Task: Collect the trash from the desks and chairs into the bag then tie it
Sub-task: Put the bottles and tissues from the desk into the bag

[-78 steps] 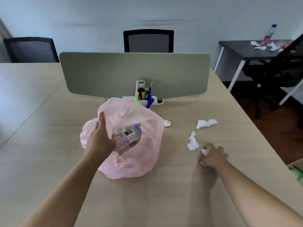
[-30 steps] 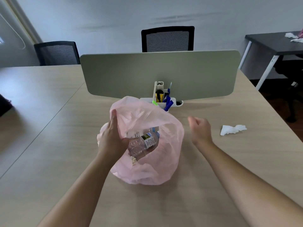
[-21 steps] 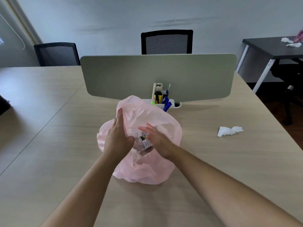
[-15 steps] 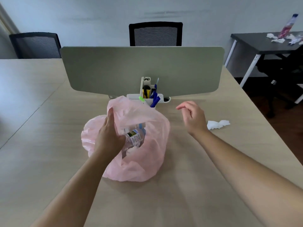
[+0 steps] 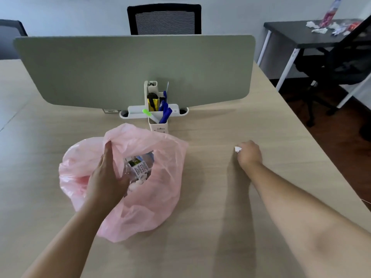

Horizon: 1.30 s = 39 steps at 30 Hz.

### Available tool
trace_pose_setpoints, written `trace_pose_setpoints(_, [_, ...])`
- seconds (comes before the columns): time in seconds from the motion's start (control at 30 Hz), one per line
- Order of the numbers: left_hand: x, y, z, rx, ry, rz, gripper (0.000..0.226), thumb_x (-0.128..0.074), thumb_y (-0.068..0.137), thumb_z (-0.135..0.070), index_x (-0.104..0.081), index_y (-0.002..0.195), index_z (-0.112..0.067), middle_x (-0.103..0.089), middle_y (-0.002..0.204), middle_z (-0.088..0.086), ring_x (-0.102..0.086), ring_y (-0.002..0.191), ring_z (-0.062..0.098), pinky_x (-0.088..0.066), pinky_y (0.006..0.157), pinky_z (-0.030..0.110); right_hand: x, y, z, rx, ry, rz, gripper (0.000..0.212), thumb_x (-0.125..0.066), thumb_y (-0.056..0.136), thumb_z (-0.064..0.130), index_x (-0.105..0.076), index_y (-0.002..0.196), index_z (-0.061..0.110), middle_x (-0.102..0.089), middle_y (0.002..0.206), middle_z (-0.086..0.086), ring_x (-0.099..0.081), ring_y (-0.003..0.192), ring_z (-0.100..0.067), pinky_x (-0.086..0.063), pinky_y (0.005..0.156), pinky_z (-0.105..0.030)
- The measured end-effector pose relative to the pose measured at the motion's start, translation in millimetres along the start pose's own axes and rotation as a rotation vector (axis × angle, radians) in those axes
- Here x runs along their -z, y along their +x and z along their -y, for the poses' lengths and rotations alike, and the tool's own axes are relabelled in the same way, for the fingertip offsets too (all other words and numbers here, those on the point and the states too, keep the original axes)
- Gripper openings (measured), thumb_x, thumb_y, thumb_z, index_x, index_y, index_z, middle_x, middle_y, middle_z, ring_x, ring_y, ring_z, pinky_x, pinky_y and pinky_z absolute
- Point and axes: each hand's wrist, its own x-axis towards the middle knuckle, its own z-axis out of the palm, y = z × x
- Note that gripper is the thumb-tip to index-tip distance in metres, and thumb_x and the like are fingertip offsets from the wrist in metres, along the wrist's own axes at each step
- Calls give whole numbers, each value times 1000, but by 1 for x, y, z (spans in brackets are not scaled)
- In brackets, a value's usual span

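A pink plastic bag point(image 5: 156, 199) lies open on the light wooden desk point(image 5: 210, 247). My left hand point(image 5: 106, 177) grips the bag's rim and holds its mouth open. Inside the bag I see a clear plastic bottle point(image 5: 138, 165) with a label and some white crumpled paper. My right hand point(image 5: 249, 154) rests on the desk to the right of the bag, fingers closed around a white crumpled tissue point(image 5: 237, 149); only a small corner of it shows.
A grey divider panel point(image 5: 130, 67) with a white pen holder point(image 5: 158, 117) stands behind the bag. A black chair point(image 5: 164, 19) is beyond it. At the far right a dark table point(image 5: 297, 35) carries more tissues point(image 5: 317, 30) and a bottle point(image 5: 329, 13).
My right hand dropped tissues into the bag, then reached right and closed on the last tissue lying on the desk. My left hand has kept hold of the bag.
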Motion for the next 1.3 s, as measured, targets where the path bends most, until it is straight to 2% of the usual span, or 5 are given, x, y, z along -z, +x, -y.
trace_pose_setpoints(0.47, [30,-22,-15,-53,-80,10,94,-63,79,-8,-4,152,-17,-28,154,8,-38,132,33,-38,96,38,120,-134,146,298,871,-5,11,-66,77,5,-76,81,6,-66,69,-3,-49,55,-10,-36,45,-11])
trace_pose_setpoints(0.67, [67,-31,-4,-79,-114,7,94,-57,79,-1,1,152,-14,-19,158,4,-30,139,27,-30,100,27,56,-214,207,826,173,175,51,-69,81,39,-55,130,30,-43,147,4,-40,132,-19,-37,108,-36])
trace_pose_setpoints(0.8, [85,-34,17,-46,-104,-42,93,-58,80,-4,0,152,-19,-29,153,4,-42,126,29,-30,81,26,39,-205,190,560,279,-433,27,-70,75,31,-65,99,19,-42,143,-14,-43,125,-33,-43,99,-41])
trace_pose_setpoints(0.97, [101,-33,44,-8,-199,-69,97,-62,76,-4,-6,152,-26,-38,149,4,-42,127,31,-37,96,33,28,-191,169,-366,980,101,102,-84,63,35,-22,140,14,-43,128,-10,-52,116,-28,-44,90,-33])
trace_pose_setpoints(1.3, [151,-16,42,-98,-124,-50,86,-53,78,-1,-14,152,-21,-28,155,-1,-37,136,25,-37,97,30,146,-172,197,-162,1172,-67,24,-43,81,-2,-64,92,0,-55,82,-10,-50,77,-20,-37,58,-26])
